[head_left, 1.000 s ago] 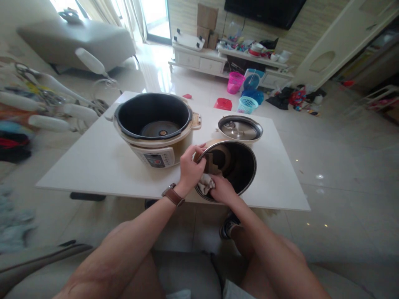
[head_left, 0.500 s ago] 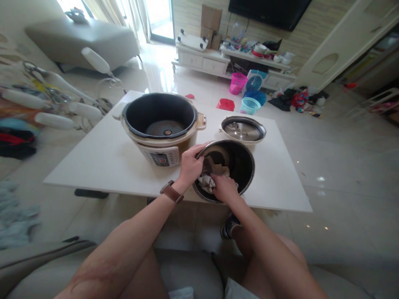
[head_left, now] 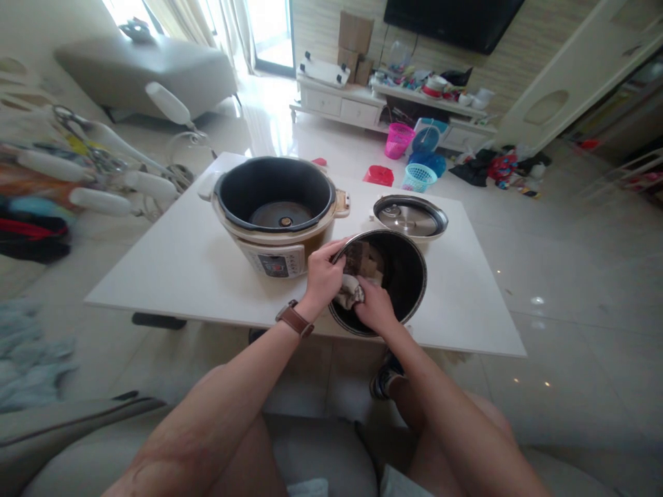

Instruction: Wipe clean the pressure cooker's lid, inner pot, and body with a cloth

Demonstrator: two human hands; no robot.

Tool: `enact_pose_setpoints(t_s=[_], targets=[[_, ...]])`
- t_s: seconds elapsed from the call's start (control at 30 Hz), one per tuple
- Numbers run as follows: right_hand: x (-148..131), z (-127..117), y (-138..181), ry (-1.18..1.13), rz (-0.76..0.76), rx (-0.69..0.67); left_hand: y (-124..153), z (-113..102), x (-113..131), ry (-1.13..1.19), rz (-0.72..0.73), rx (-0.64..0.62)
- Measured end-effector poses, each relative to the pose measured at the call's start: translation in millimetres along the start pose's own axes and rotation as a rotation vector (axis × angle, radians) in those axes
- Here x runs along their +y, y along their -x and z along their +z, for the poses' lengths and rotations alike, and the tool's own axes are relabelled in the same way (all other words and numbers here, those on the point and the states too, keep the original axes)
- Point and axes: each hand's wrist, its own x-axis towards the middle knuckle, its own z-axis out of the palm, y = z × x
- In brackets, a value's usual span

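Observation:
A dark inner pot (head_left: 407, 276) is tilted toward me at the near edge of the white table. My left hand (head_left: 325, 277) grips its left rim, fingers closed over the edge. Inside the pot, my right hand (head_left: 373, 304) is closed on a crumpled, stained cloth (head_left: 350, 293), which lies against the pot's inner wall. Left of the pot stands the electric pressure cooker body (head_left: 282, 235), uncovered, with a control panel on its front. Behind the pot, the cooker lid (head_left: 411, 217) rests with its metal inner side up.
The white table (head_left: 170, 276) holds the cooker parts. White-armed metal fixture parts (head_left: 129, 186) lie beyond its left side. Past the far edge are a pink basket (head_left: 398, 141), a light blue basket (head_left: 418, 178) and a red container (head_left: 379, 175) on the floor. A low cabinet (head_left: 336, 103) stands by the wall.
My right hand has shifted the cloth slightly within the pot. My left hand keeps its hold on the rim. The whole view has moved a little, so everything sits slightly further right.

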Motion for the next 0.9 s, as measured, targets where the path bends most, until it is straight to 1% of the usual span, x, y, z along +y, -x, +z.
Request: enact_pose_setpoints(t_s=[0.07, 0.1, 0.13, 0.17, 0.23, 0.3, 0.33, 0.37, 0.4, 0.47, 0.5, 0.57, 0.6, 0.63, 0.67, 0.7, 0.73, 0.8, 0.87, 0.9], targets=[[-2.9, 4.3, 0.7, -0.151, -0.102, -0.082, 0.3, -1.0, -3.1, 0.002, -0.029, 0.024], [-2.3, 2.1, 0.8, -0.185, -0.137, -0.130, 0.2, -1.5, -4.7, 0.004, -0.040, 0.031], [-0.2, -2.7, 0.8, -0.171, -0.149, -0.179, -0.2, -2.0, -6.3, 0.006, -0.049, 0.035], [3.1, -9.5, 0.9, -0.102, -0.132, -0.223, -0.9, -2.4, -7.6, 0.011, -0.058, 0.037], [11.7, -24.9, 1.5, 0.139, -0.042, -0.289, -3.5, -3.0, -9.3, 0.026, -0.073, 0.030], [19.2, -36.2, 3.3, 0.348, 0.034, -0.300, -6.5, -3.1, -9.2, 0.040, -0.074, 0.013], [21.5, -38.4, 4.4, 0.382, 0.044, -0.294, -7.6, -2.9, -8.6, 0.044, -0.070, 0.002], [22.3, -38.0, 5.5, 0.351, 0.037, -0.290, -8.0, -2.4, -7.7, 0.045, -0.064, -0.008], [21.9, -34.9, 6.4, 0.256, 0.014, -0.287, -7.5, -1.6, -6.5, 0.043, -0.058, -0.014], [17.7, -22.7, 7.0, -0.085, -0.047, -0.260, -3.1, 1.4, -4.1, 0.041, -0.055, -0.006], [14.9, -15.1, 6.6, -0.294, -0.070, -0.220, 0.6, 3.7, -3.0, 0.042, -0.057, 0.012], [9.9, -1.5, 4.8, -0.661, -0.088, -0.092, 9.4, 9.3, -1.8, 0.048, -0.064, 0.081], [8.7, 2.7, 4.0, -0.773, -0.086, -0.031, 13.6, 12.2, -1.8, 0.050, -0.066, 0.124], [8.6, 4.4, 3.5, -0.826, -0.088, 0.006, 17.0, 14.9, -2.2, 0.050, -0.067, 0.163], [9.7, 3.2, 3.6, -0.819, -0.102, 0.008, 19.1, 17.1, -2.8, 0.048, -0.066, 0.193], [11.7, -0.7, 4.6, -0.756, -0.124, -0.024, 19.8, 18.5, -3.7, 0.043, -0.067, 0.212], [14.1, -6.9, 6.3, -0.643, -0.143, -0.077, 19.1, 19.1, -4.6, 0.036, -0.069, 0.220], [18.7, -22.9, 12.0, -0.307, -0.137, -0.178, 14.5, 18.3, -6.2, 0.021, -0.083, 0.209], [21.1, -38.3, 18.6, 0.054, -0.080, -0.233, 8.3, 16.0, -7.5, 0.010, -0.095, 0.189], [21.3, -44.1, 21.4, 0.199, -0.048, -0.245, 5.5, 14.8, -8.4, 0.004, -0.096, 0.175]])
